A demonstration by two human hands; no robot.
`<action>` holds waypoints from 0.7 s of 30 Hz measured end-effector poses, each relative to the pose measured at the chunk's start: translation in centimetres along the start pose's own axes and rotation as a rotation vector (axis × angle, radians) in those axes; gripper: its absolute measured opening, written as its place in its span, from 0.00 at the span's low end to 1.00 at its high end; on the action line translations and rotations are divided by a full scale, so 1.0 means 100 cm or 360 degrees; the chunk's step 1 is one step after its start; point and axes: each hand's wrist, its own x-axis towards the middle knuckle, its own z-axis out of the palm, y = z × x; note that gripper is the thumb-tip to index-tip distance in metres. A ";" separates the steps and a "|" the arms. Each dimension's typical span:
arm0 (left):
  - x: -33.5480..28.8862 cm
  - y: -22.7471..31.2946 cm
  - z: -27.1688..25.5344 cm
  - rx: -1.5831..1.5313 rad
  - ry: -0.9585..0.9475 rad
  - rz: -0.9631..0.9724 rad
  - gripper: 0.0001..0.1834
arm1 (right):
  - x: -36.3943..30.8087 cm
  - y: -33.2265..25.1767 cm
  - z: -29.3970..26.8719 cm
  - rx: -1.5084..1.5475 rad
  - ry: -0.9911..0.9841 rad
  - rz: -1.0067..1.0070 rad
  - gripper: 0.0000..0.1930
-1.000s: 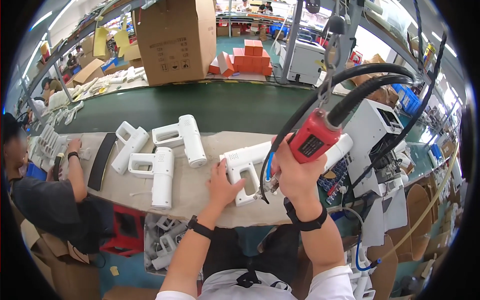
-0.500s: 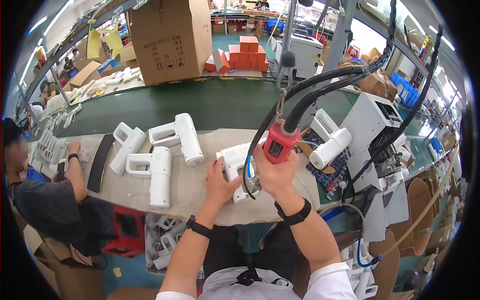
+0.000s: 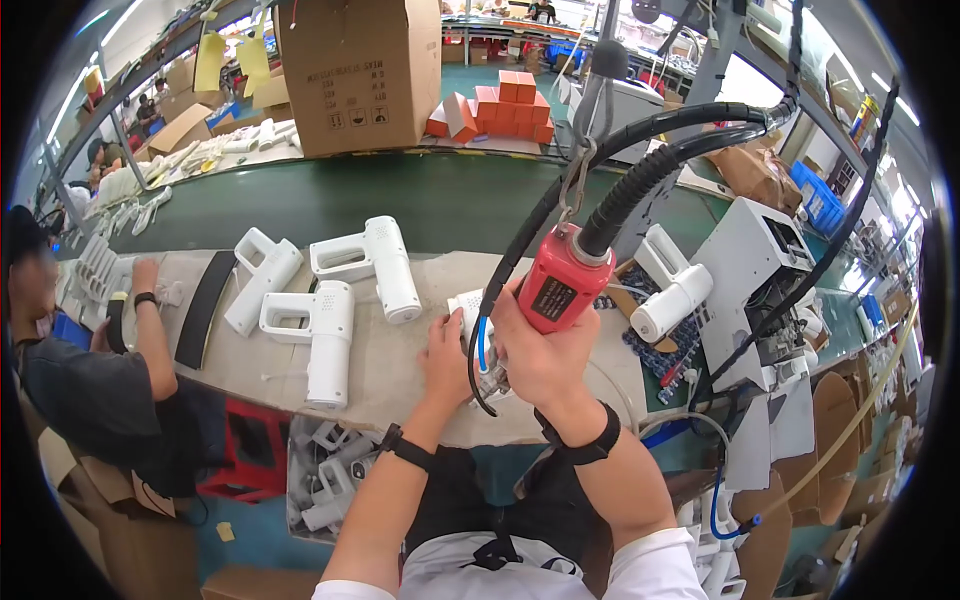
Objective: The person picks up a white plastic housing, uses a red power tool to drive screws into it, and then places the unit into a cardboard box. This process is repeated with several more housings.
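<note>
My right hand [image 3: 548,352] is wrapped round a red electric screwdriver [image 3: 565,278] that hangs from a metal hook, with thick black cables at its top and a blue tube by its lower end. Its metal tip points down over a white gun-shaped housing [image 3: 465,303], mostly hidden under my hands. My left hand [image 3: 445,350] lies on that housing, fingers stretched out and pressing it to the cardboard-covered bench. To the left lie several similar white housings, the nearest being a pistol-shaped one [image 3: 328,345]. Another white housing [image 3: 660,300] lies to the right.
A curved black strip [image 3: 207,310] lies on the bench's left, near a co-worker [image 3: 85,380]. Behind runs a green conveyor [image 3: 300,205] with a large carton [image 3: 360,80] and orange boxes [image 3: 510,110]. A white machine [image 3: 735,280] stands right; a bin of white parts [image 3: 325,480] sits below.
The screwdriver and both hands have shifted slightly toward me relative to the bench, covering more of the housing. The whole view has tilted a little. The co-worker's arm has moved slightly.
</note>
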 end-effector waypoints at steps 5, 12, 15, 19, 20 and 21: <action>-0.002 0.010 -0.012 0.0036 -0.0028 0.0034 0.39 | -0.008 0.030 0.004 -0.0229 -0.0010 0.0016 0.03; 0.004 -0.016 0.008 -0.0141 0.0002 0.0048 0.37 | 0.000 0.020 -0.009 -0.0138 0.0030 -0.0013 0.04; -0.009 -0.006 -0.004 -0.0342 0.0111 -0.0042 0.44 | 0.022 -0.029 -0.021 -0.0135 0.0140 0.0004 0.08; -0.036 -0.010 -0.050 -0.0683 0.0007 -0.0341 0.47 | 0.023 -0.039 -0.043 -0.0415 0.0194 -0.0252 0.14; -0.048 -0.011 -0.068 -0.0773 -0.0044 -0.0517 0.48 | 0.014 -0.030 -0.051 -0.0406 0.0194 -0.0256 0.14; -0.061 -0.010 -0.082 -0.0786 0.0010 -0.0505 0.48 | -0.003 -0.016 -0.063 -0.0729 0.0311 -0.0586 0.17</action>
